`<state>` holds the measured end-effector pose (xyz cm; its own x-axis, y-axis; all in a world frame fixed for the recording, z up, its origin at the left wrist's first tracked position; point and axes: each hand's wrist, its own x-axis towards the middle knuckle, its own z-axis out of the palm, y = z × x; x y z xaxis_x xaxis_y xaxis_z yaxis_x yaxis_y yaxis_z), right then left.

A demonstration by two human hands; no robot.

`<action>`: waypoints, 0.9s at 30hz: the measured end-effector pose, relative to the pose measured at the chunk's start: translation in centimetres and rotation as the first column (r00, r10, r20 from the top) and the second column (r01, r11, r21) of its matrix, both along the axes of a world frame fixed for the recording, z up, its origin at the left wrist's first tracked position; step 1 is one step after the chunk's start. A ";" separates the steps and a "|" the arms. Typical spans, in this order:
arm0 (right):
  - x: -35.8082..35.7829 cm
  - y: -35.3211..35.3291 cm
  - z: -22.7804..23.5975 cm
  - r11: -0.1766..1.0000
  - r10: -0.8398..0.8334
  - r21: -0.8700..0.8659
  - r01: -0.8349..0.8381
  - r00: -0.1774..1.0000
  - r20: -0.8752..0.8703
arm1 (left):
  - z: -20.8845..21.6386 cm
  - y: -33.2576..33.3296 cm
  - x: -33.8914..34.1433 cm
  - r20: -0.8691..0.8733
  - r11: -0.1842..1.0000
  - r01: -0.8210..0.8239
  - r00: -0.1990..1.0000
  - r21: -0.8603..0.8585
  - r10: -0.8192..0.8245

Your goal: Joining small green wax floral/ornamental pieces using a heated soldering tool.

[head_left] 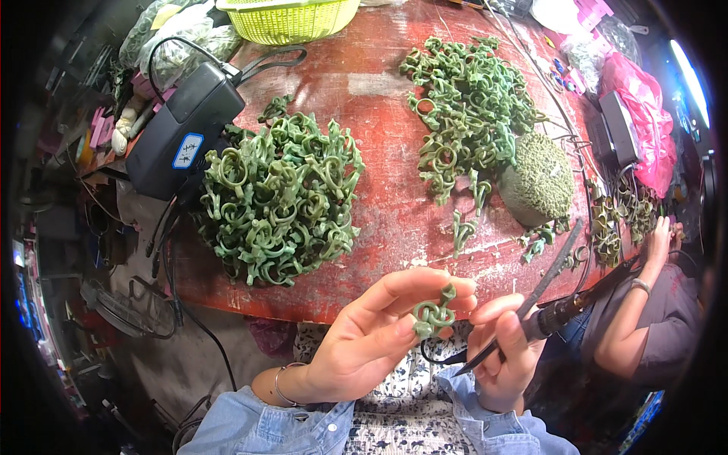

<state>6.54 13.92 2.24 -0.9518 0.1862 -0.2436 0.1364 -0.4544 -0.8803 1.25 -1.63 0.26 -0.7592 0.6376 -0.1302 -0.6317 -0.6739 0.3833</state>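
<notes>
My left hand [379, 330] pinches a small green wax ring piece [434, 312] between thumb and fingertips, just below the table's front edge. My right hand [500, 349] grips a black pen-like tool [546, 303] whose cord trails away to the upper right; its tip sits close to the ring piece. On the red table [379, 114], a large heap of green ring pieces [280, 197] lies at the left and a looser heap [470, 106] at the right.
A green dome-shaped block [540, 180] sits right of the looser heap. A black power box [182, 129] with cables stands at the table's left end, a yellow basket [292, 19] at the back. Another person's arm [644, 303] rests at the right, by more ring pieces [618, 216].
</notes>
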 end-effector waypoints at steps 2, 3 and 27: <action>-0.1 -0.4 0.4 0.999 0.043 -0.027 -0.043 0.999 0.001 | 0.1 0.1 0.1 -0.036 0.999 -0.027 0.999 -0.027 0.026; -0.1 -0.5 0.6 0.995 0.085 -0.054 -0.085 0.996 0.002 | 0.2 0.1 0.1 -0.036 0.999 -0.028 0.999 -0.029 0.027; 0.4 -0.7 0.5 0.942 -0.086 0.301 0.146 0.975 -0.203 | -0.3 1.1 0.3 -0.205 0.979 -0.192 0.963 -0.070 0.174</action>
<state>6.93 13.22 2.70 -0.9416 0.3359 0.0228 -0.0793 -0.1555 -0.9847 1.57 -0.54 0.00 -0.8781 0.4782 -0.0163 -0.4070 -0.7285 0.5511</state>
